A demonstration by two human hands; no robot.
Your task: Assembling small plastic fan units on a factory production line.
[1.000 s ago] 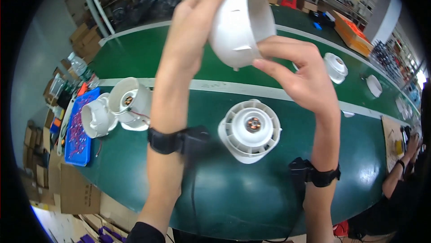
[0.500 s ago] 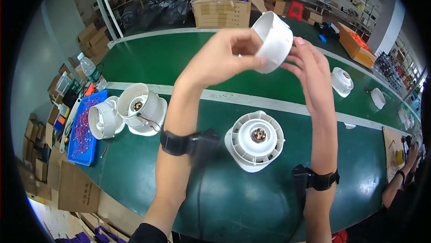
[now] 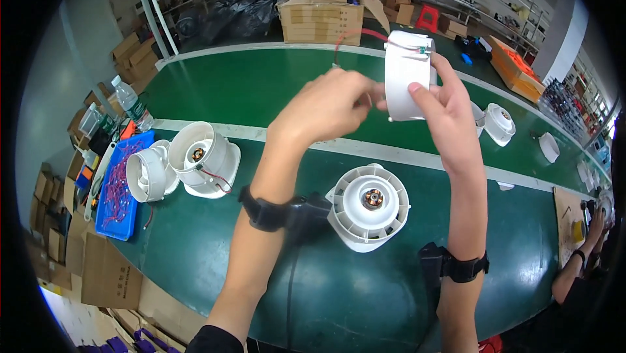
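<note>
A white cylindrical fan housing (image 3: pixel 403 82) is held up over the far part of the table, its side turned toward me. My right hand (image 3: pixel 450 102) grips it, thumb across the outer wall and fingers behind. Against its left rim is my left hand (image 3: pixel 329 105), fingers curled; what they hold, if anything, is hidden. A red wire (image 3: pixel 355 32) loops from the top of the housing toward the left hand. Below, on the green table (image 3: pixel 326 288), rests a white fan base (image 3: pixel 368 206) with vanes and a copper-wound motor core at its centre.
Two white fan units, one upright (image 3: pixel 203 157) and one tipped (image 3: pixel 150 176), stand at left beside a blue tray (image 3: pixel 117 222) of wires. Water bottles (image 3: pixel 132 104) stand behind. More white parts (image 3: pixel 499 123) lie at far right. A co-worker's hand (image 3: pixel 593 226) shows at the right edge.
The housing has turned from showing its open end to showing its side wall, and the red wire has come into view. My left hand has shifted down from around its rim.
</note>
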